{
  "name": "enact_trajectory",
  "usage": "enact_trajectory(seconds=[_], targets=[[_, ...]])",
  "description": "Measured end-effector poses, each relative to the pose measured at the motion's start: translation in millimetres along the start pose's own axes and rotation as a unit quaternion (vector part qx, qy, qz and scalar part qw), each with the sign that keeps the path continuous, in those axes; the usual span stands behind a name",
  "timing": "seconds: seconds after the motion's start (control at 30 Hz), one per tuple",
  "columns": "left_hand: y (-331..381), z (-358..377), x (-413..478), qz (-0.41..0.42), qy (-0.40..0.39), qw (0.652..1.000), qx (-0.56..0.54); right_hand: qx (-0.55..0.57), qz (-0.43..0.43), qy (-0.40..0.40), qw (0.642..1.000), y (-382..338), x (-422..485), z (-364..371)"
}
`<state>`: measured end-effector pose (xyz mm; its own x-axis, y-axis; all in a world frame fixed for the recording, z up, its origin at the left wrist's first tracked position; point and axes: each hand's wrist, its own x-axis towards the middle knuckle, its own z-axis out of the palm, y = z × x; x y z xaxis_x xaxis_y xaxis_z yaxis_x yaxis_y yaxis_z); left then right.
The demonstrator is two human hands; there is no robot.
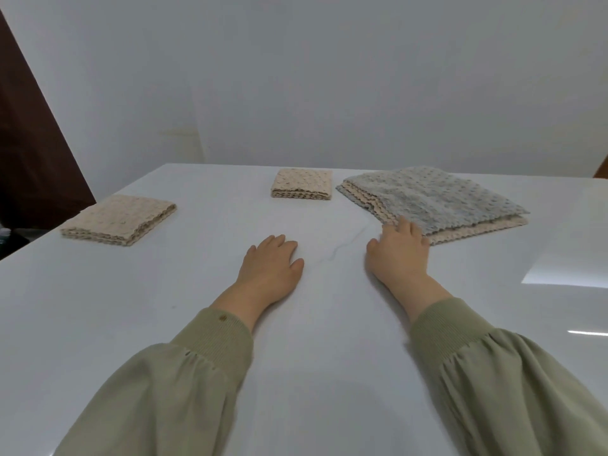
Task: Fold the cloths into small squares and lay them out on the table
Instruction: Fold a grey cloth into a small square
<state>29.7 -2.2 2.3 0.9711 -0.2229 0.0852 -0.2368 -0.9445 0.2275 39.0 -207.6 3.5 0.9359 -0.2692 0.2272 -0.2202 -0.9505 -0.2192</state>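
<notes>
1. The stack of cloths [437, 205] lies on the white table [312, 340] at about 2 o'clock from the person; a grey cloth [460, 200] is on top, with beige scallop-edged layers under it; none of this pile is a small square yet.
2. Two pieces are already folded; a small folded cloth [302, 183] sits far off at 12 o'clock, just beside the stack's far-left corner; a larger folded cloth [120, 218] sits at 10 o'clock, well apart from both.
3. The right hand [399, 255] reaches to the stack's near-left corner; its fingertips [406, 225] rest on the grey cloth's edge, fingers extended and only slightly bent, thumb spread aside towards the table; nothing looks pinched.
4. The left hand [271, 261] lies palm down on the bare table towards 12 o'clock, fingers relaxed and loosely curled, holding nothing and touching no cloth.
5. Judged by the nubbly pile and limp edges, the cloths should be soft, light and floppy; a lifted corner will likely sag, and the textured layers may cling and drag together; the glossy table could let the whole stack slide.
6. The best hold seems to be the near-left corner of the grey cloth alone, pinched between thumb and fingers; the left hand could take the neighbouring near corner or press the pile down.
</notes>
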Motion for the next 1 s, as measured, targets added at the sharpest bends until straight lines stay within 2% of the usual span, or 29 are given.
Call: enact_trajectory(seconds=[0.1,0.33,0.43,0.5,0.53,0.6,0.63,0.67,0.7,0.73,0.83,0.9,1.0], targets=[[-1,1,3,0.0,0.009,1.0,-0.012,-0.011,0.054,-0.009,0.998,4,10,0],[0,-2,5,0.003,0.031,0.999,-0.031,0.002,0.097,-0.005,0.995,7,18,4],[-1,-1,5,0.002,0.037,0.999,-0.033,0.029,0.087,0.051,0.994,3,19,2],[-2,0,8,-0.004,0.045,0.998,-0.048,0.086,0.018,0.157,0.984,-3,17,-4],[-3,0,9,-0.013,0.057,0.996,-0.073,0.122,-0.046,0.231,0.964,-8,13,-9],[-6,-2,10,-0.051,0.097,0.981,-0.16,0.184,-0.198,0.371,0.888,-21,0,-18],[-7,-4,11,-0.076,0.123,0.968,-0.206,0.197,-0.257,0.405,0.855,-27,-7,-20],[-10,-6,11,-0.099,0.146,0.954,-0.243,0.196,-0.291,0.411,0.842,-34,-14,-19],[-12,-8,11,-0.117,0.165,0.942,-0.267,0.185,-0.297,0.397,0.848,-39,-19,-18],[-14,-10,11,-0.13,0.178,0.934,-0.282,0.166,-0.281,0.362,0.873,-44,-22,-15],[-17,-11,10,-0.148,0.182,0.917,-0.322,0.068,-0.168,0.132,0.975,-39,-18,-5],[-16,-11,9,-0.144,0.167,0.919,-0.327,-0.003,-0.108,0.019,0.994,-30,-13,-1],[-17,-12,6,-0.127,0.165,0.918,-0.338,-0.036,-0.101,-0.01,0.994,-29,-15,-4]])
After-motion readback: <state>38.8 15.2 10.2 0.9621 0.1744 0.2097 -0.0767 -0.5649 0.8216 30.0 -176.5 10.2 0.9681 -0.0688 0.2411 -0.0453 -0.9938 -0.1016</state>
